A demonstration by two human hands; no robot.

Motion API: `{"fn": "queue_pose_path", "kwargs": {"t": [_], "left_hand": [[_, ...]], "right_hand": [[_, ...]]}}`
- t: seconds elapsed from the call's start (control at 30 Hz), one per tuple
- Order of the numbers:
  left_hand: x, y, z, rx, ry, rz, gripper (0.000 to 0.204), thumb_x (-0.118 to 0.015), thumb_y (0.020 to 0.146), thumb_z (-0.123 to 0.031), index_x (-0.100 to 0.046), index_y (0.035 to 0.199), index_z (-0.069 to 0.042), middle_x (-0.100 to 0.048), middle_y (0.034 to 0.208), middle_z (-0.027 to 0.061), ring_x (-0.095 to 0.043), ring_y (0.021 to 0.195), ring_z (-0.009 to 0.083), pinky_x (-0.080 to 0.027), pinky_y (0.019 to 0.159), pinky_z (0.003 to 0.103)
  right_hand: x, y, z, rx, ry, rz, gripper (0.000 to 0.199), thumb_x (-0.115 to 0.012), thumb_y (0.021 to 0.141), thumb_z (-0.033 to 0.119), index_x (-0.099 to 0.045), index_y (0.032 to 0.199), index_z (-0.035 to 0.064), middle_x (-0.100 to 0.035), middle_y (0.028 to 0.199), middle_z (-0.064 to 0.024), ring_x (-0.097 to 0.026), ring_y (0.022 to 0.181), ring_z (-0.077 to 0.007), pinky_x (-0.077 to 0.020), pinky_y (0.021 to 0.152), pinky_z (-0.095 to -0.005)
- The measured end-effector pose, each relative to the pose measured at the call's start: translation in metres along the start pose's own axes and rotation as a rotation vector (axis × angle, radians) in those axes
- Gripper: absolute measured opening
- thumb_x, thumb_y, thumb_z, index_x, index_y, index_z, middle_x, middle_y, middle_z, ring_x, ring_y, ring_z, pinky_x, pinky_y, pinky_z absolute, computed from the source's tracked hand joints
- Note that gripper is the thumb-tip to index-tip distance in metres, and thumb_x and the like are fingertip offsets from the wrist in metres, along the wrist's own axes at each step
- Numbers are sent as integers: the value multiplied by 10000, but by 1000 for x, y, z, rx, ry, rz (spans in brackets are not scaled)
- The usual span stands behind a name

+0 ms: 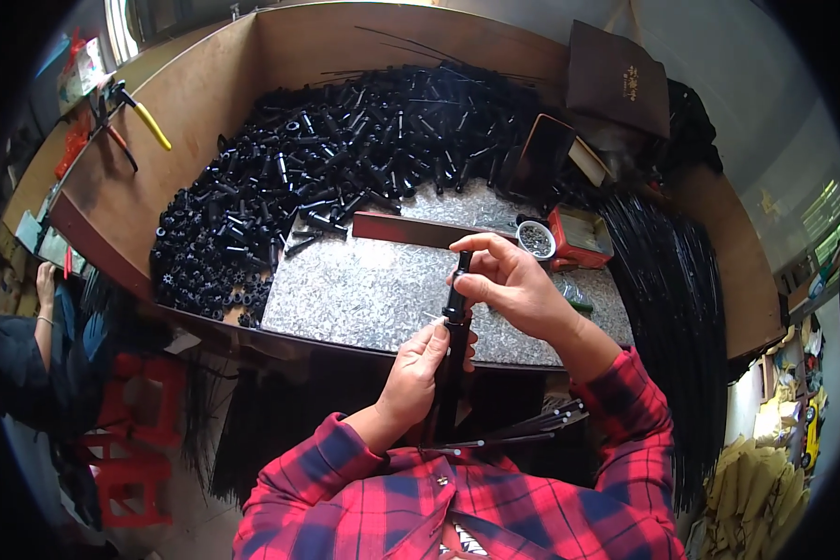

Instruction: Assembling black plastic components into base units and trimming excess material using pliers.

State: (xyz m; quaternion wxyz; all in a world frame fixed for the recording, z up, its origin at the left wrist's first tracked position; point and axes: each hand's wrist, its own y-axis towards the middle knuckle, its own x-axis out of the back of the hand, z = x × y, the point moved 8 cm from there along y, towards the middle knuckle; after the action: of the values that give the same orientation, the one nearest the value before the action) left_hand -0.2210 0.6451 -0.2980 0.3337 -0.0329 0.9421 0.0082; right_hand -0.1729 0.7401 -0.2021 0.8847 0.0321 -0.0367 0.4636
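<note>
Brown wooden walls [317,42] rise behind and beside our speckled grey work board [364,289]; a heap of black plastic tubes [345,140] spreads behind it and to its left; near the board's front edge we hold a slim black tubular piece [455,303] roughly upright; our left hand [413,373] is closed around its lower part, our right hand [518,294] grips its upper end with thumb and fingers; beyond, a white cup [538,258] of small parts stands beside a red box [583,259].

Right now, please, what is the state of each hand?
Left hand: closed, holding the long black piece.
Right hand: thumb and fingers closed on the same piece, higher up.
</note>
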Motion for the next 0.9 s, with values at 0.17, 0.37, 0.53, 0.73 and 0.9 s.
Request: {"fn": "queue_pose_path", "kwargs": {"t": [0.17, 0.37, 0.53, 0.73, 0.9], "left_hand": [[0, -6, 0, 7, 60, -20, 403, -391, 1004, -384, -549, 1155, -45, -594, 939, 12, -558, 784, 74, -482, 707, 238], [1, -8, -2, -11, 111, -67, 382, -399, 1004, -377, -558, 1142, -58, -592, 941, 2, -552, 776, 65, -476, 692, 224], [3, -8, -2, -17, 120, -78, 383, -395, 1007, -368, -561, 1140, -49, -597, 957, 6, -549, 782, 66, -471, 707, 227], [5, -5, -2, 8, 67, -53, 394, -391, 1010, -361, -561, 1136, -29, -603, 969, 16, -549, 797, 78, -469, 743, 241], [10, -4, -7, -37, 53, -104, 388, -387, 1008, -351, -557, 1109, -17, -623, 975, 51, -592, 788, 108, -499, 747, 256]], "right_hand": [[-8, -5, 12, 52, -104, -48, 375, -653, 860, 48, -475, 1188, 11, -631, 942, -57, -607, 832, -87, -501, 734, -236], [-17, -7, 40, 210, -815, -160, 374, -707, 803, 51, -490, 1103, 7, -558, 767, -23, -563, 671, -93, -467, 620, -244], [-24, 3, 44, 222, -789, 13, 367, -702, 801, 36, -486, 1098, 18, -571, 833, -44, -599, 750, -116, -489, 675, -265], [-15, 9, 12, 60, -367, 67, 349, -670, 828, 0, -466, 1112, 15, -572, 921, -32, -587, 843, -92, -502, 728, -249], [-10, 3, -5, -96, -110, -25, 405, -672, 834, 6, -450, 1173, 8, -560, 958, -35, -578, 876, -88, -504, 749, -250]]}}
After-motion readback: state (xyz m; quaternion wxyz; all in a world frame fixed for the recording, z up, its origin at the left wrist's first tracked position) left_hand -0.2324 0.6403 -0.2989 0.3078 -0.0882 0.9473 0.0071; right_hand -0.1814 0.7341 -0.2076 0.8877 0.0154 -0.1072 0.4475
